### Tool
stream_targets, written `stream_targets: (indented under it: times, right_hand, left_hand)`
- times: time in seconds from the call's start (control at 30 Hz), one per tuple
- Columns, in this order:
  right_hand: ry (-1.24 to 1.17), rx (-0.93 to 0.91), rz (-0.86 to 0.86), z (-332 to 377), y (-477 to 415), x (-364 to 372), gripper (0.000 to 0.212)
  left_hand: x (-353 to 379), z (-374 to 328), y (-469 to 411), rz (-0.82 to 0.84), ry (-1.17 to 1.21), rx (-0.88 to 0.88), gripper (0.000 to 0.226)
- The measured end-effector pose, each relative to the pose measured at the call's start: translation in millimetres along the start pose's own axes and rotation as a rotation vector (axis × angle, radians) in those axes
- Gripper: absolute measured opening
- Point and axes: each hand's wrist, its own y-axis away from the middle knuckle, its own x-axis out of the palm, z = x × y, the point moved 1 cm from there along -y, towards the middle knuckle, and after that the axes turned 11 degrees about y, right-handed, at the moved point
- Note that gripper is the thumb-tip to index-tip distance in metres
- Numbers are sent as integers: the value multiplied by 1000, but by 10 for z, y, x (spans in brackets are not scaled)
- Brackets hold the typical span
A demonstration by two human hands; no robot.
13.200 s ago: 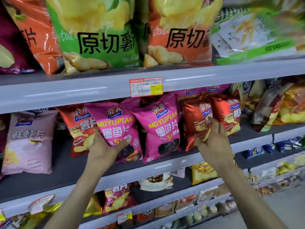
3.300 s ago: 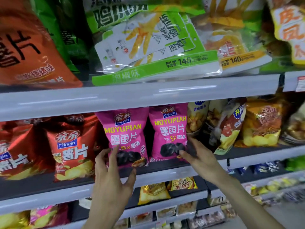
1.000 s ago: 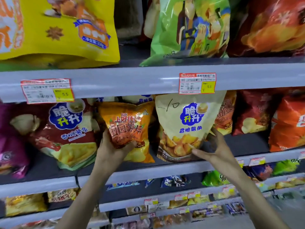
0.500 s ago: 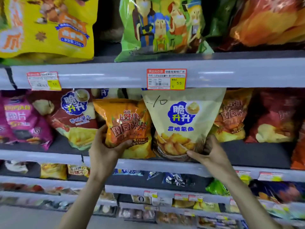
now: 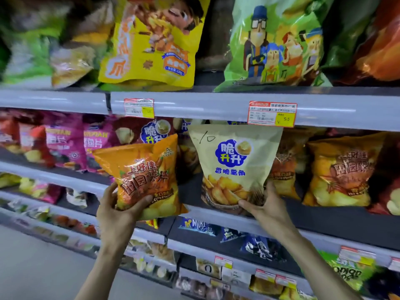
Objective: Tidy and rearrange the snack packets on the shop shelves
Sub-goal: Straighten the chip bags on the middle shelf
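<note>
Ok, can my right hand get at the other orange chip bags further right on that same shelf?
Probably yes. The right hand grips the cream packet, so it must let go first. The orange bags stand just right of it at the shelf front, with nothing before them.

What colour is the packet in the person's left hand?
Orange, with red lettering: the packet in the left hand, seen in the head view.

Glossy plastic orange packet (image 5: 142,172), matt cream pouch (image 5: 236,167)

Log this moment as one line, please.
left hand: holds orange packet off shelf | right hand: grips beige packet on middle shelf
</note>
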Motion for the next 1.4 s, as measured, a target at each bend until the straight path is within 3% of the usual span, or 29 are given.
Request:
stream_targets:
  times: [0.33, 0.57, 0.77, 0.93, 1.07, 1.13, 1.4]
  right_hand:
    - [-18, -75, 33, 664, -258, 697, 60]
    - [-24, -77, 29, 853, -335, 948, 69]
    - [-35, -126, 15, 790, -153, 732, 78]
    - [-196, -72, 91, 442, 92, 360, 45]
    - [-196, -131, 203, 244, 442, -28, 75]
    - [-183, -89, 218, 163, 539, -195, 77]
    - [-117, 40, -144, -81, 378, -571, 68]
  left_hand:
    - [-433, -1, 0, 60, 91, -11, 82]
    - [-445, -78, 63, 149, 89, -14, 86]
    - [-47, -170, 168, 307, 89, -7, 84]
    - [478, -179, 301, 457, 98, -10, 90]
    - [984, -180, 460, 552, 120, -13, 94]
    - [1254, -191, 560, 590, 132, -2, 93]
    - [2069, -157, 718, 685, 168, 3, 85]
